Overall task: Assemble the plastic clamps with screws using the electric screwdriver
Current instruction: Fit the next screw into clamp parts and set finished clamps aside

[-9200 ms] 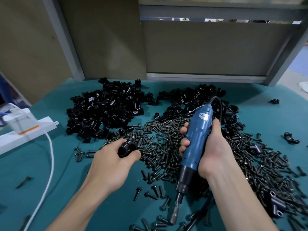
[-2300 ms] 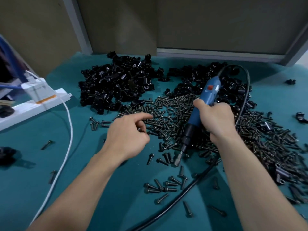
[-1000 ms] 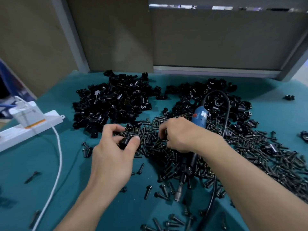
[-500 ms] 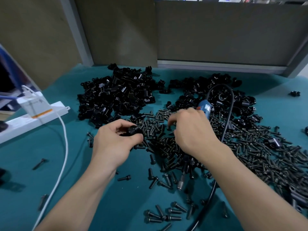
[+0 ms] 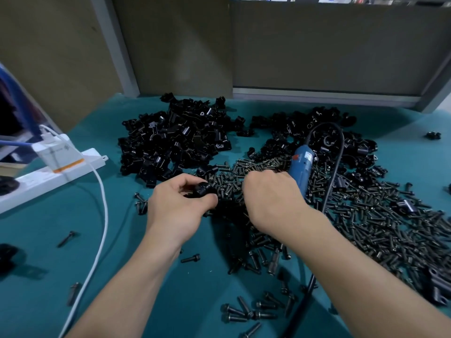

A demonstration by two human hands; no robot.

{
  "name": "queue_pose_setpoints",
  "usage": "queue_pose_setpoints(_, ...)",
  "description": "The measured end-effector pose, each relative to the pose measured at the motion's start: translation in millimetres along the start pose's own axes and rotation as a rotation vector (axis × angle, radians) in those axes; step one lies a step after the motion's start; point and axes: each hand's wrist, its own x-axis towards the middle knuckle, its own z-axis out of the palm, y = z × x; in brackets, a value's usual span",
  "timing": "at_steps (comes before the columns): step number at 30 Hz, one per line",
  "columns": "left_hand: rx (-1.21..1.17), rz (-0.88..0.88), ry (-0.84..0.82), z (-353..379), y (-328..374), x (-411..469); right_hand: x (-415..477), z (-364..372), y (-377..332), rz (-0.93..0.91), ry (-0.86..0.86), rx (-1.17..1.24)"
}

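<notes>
Teal table (image 5: 73, 252), cut off at every edge but the back, where panels stand. Wide spread of black screws (image 5: 366, 215) over the centre and right, running out of view at right; single screws are hard to separate in the dense part. Pile of black plastic clamps (image 5: 175, 142) at back centre-left, second clamp pile (image 5: 353, 147) back right, partly under the black cord (image 5: 340, 152). White power strip (image 5: 48, 174) at left edge, its near end cut off; white cable (image 5: 103, 215) curves from it down to the bottom edge. Blue electric screwdriver (image 5: 301, 164) lies across the screws, its rear showing past the right hand (image 5: 271, 201), its middle hidden under that hand, and a dark tip end peeks out below the wrist. Right hand is palm down with knuckles up and fingers curled into the screws; fingertips hidden, so cannot tell if it grips the screwdriver, a screw or nothing. Left hand (image 5: 175, 211) just beside it, palm down, thumb and curled fingers pinching one black clamp (image 5: 203, 190) at the near edge of the screws, the clamp mostly covered by the fingers. Both forearms enter from the bottom.
</notes>
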Motion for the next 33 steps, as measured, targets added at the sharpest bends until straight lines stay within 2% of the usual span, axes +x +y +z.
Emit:
queue_pose_setpoints(2,-0.002,0.009,-0.015,0,1,-2,-2,4,11,0.0,0.043,0.092)
queue_pose_setpoints(3,-0.009,0.013,-0.023,0,1,-2,-4,5,17,0.037,0.079,0.226)
queue_pose_setpoints(7,-0.041,0.031,-0.096,0,2,-4,-14,5,34,0.158,0.243,1.179)
queue_pose_setpoints(9,-0.05,0.039,-0.168,1,3,-7,-21,9,39,0.157,0.255,1.416)
queue_pose_setpoints(12,-0.022,0.074,-0.261,3,6,-12,-26,17,43,0.145,0.213,1.397)
queue_pose_setpoints(16,-0.066,0.202,-0.392,5,4,-12,-31,17,45,0.143,0.158,1.576)
queue_pose_setpoints(24,0.019,0.311,-0.415,5,5,-16,-31,25,44,0.153,0.125,1.573)
queue_pose_setpoints(29,0.09,0.364,-0.387,8,3,-21,-31,22,47,0.153,0.105,1.656)
queue_pose_setpoints(33,0.078,0.401,-0.397,9,3,-22,-34,25,42,0.155,0.162,1.597)
